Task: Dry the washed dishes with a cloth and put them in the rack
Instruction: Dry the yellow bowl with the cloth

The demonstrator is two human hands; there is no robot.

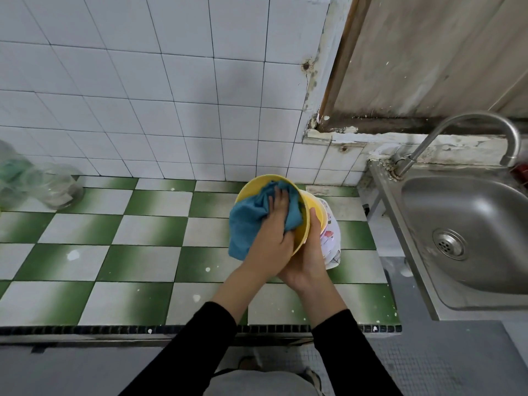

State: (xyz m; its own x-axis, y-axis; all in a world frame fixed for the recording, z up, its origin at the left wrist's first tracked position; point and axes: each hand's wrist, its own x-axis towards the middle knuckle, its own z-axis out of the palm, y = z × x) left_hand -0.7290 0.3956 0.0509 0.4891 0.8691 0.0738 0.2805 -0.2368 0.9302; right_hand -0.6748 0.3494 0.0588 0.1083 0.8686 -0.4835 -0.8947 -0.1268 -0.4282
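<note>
We are in the middle of the drying, by our reckoning. The left hand (275, 224) holds the blue cloth (243, 224) bunched under its fingers and presses it into the yellow bowl (257, 182), which stands tilted on its edge. The right hand (310, 252) cups the bowl from the outer side, thumb up along the rim, so both hands are full. Just past the right hand, touching the bowl or nearly so, sits a pile of dishes (331, 241): another yellow piece and white ones with a flower pattern. We cannot tell whether those are dried yet. No rack shows anywhere, so we judge that nothing visible has been put away; this bowl still needs finishing, and the pile looks to be waiting.

The counter (143, 252) under the hands is tiled in green and white checks, flecked with white spots. Far out to the right of the right hand lies a steel sink (471, 224) with a curved tap (471, 124). Well off to the left of the left hand lie clear plastic bags (28, 184). Beyond the hands rises a white tiled wall (143, 81), stained at the corner beside a worn board (428, 52).
</note>
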